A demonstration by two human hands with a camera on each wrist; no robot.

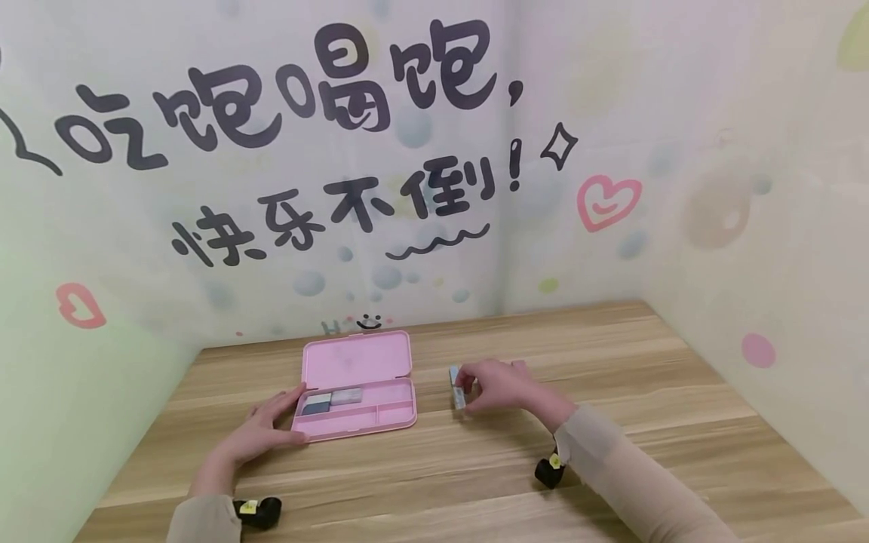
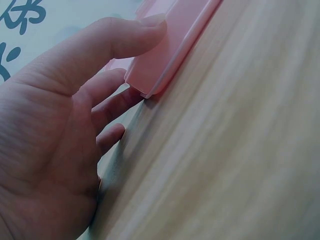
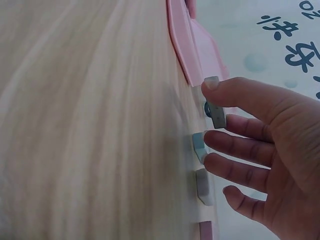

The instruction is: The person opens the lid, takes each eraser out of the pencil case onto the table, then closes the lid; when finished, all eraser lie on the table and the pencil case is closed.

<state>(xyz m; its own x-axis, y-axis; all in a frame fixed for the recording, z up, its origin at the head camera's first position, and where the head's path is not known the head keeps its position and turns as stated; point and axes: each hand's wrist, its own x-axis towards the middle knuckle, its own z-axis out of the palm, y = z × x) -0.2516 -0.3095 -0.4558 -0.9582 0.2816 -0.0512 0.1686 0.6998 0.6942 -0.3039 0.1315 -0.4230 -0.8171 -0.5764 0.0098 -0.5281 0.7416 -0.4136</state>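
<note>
A pink pencil case (image 1: 395, 431) lies with its lid raised. My left hand (image 1: 261, 431) holds its left end, thumb on the front side and fingers behind the corner. Inside the back compartment sit a dark blue block (image 1: 316, 408) and a grey block (image 1: 347, 396). To the right of the case, my right hand (image 1: 498, 385) pinches a small grey-green block (image 3: 217, 110) between thumb and forefinger, its other fingers spread. Beyond those fingers on the table are a light blue block (image 3: 199, 146), a second grey block (image 3: 203, 186) and a dull pink block (image 3: 205, 230).
The wooden table (image 1: 434, 483) meets a printed back wall (image 1: 543, 249) with black lettering and hearts. A narrow divider splits the front compartment of the case. Each wrist carries a black camera, as on the right wrist (image 1: 549, 470).
</note>
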